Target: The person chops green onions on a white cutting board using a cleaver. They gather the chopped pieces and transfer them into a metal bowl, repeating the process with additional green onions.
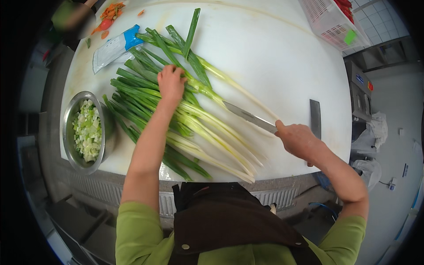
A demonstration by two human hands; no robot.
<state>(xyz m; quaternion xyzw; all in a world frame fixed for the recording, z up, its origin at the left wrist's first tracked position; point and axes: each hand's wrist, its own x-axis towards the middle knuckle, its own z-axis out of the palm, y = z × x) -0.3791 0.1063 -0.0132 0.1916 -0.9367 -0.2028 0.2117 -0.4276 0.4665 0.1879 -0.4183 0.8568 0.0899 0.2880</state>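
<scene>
Long green onions (pixel 198 122) lie in a loose bundle on a white worktop (pixel 275 59), leaves toward the upper left and white ends toward the lower right. My left hand (pixel 171 82) is on the leafy part, its fingers curled around a green onion stalk (pixel 208 89) at the bundle's far side. My right hand (pixel 294 137) grips a knife (pixel 248 116). The blade points up and left, its tip over or against that stalk; contact is unclear. Beyond it lies a separate green onion (pixel 228 78). Another wide blade (pixel 315 116) rests on the worktop, partly hidden behind my right hand.
A steel bowl (pixel 102 132) of chopped green onion (pixel 87 132) stands near the left edge. A blue-and-white plastic packet (pixel 116 48), carrot pieces (pixel 112 11) and a round red item (pixel 106 24) lie farther back. A white crate (pixel 331 26) sits far right. Another person's arm (pixel 78 15) shows upper left.
</scene>
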